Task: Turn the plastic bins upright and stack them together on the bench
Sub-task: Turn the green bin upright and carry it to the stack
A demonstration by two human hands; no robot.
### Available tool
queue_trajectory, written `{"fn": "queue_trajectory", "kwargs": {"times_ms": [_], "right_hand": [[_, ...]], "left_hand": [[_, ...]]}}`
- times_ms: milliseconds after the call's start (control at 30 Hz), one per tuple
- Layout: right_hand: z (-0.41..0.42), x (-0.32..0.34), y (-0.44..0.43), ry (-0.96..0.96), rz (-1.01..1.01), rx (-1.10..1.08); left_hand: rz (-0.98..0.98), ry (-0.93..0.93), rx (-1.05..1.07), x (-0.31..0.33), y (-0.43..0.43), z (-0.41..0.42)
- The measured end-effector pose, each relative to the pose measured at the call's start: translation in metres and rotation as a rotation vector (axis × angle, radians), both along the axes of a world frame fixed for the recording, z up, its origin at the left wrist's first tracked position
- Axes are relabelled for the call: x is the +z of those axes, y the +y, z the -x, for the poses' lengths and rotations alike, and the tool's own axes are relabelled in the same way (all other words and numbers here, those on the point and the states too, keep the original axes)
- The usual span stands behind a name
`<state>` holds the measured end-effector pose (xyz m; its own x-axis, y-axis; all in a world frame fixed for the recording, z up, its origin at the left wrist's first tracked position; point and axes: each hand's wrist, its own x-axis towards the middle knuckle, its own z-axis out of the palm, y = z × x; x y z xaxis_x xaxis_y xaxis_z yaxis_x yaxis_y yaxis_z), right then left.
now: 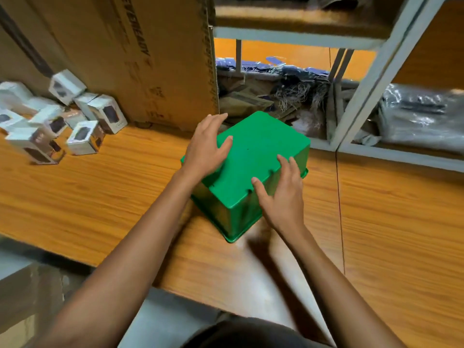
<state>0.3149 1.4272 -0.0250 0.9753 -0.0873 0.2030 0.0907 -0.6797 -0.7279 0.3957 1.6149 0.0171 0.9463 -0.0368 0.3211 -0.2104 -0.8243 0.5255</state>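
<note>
A green plastic bin [253, 156] lies upside down on the wooden bench [100, 197], its flat bottom facing up and its rim on the wood. My left hand [208, 146] rests on the bin's far left corner, palm on the bottom and fingers spread over the edge. Against the near right side sits my right hand [281, 197], thumb on the bottom and fingers along the top edge. Both hands press on the same bin. Only one bin shows in the head view.
Several small white product boxes [82, 139] lie scattered at the left of the bench. A large cardboard carton [125, 59] stands behind them. A grey metal shelf frame [364, 96] holding cloth and plastic-wrapped bundles [421, 116] rises at the back right.
</note>
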Motion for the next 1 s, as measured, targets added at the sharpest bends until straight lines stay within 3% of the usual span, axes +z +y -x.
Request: {"fn": "queue_trajectory", "kwargs": {"times_ms": [67, 167, 267, 433, 633, 700, 833, 1000], "right_hand": [[-0.01, -0.008, 0.011, 0.066, -0.056, -0.087], [-0.017, -0.018, 0.019, 0.196, -0.292, -0.202], [-0.015, -0.022, 0.036, 0.31, -0.459, -0.209], [-0.01, -0.019, 0.047, 0.288, -0.398, -0.271], [-0.013, 0.011, 0.005, 0.246, -0.316, -0.355], [-0.014, 0.033, -0.009, 0.203, -0.251, -0.33], [-0.003, 0.082, -0.034, 0.157, 0.005, -0.242], [0.008, 0.114, -0.041, 0.163, 0.572, 0.015]], "left_hand": [[-0.054, 0.055, -0.022, 0.004, 0.009, -0.026], [-0.137, 0.203, -0.035, 0.003, 0.014, -0.056], [-0.147, 0.394, -0.026, -0.009, 0.016, -0.067], [-0.054, 0.44, 0.056, -0.025, 0.005, -0.059], [-0.025, 0.461, 0.006, -0.021, -0.027, -0.036], [0.101, 0.513, -0.006, -0.022, -0.036, -0.03], [0.663, 0.65, -0.038, -0.051, -0.057, -0.01], [1.024, 0.79, 0.019, -0.091, -0.086, 0.041]]}}
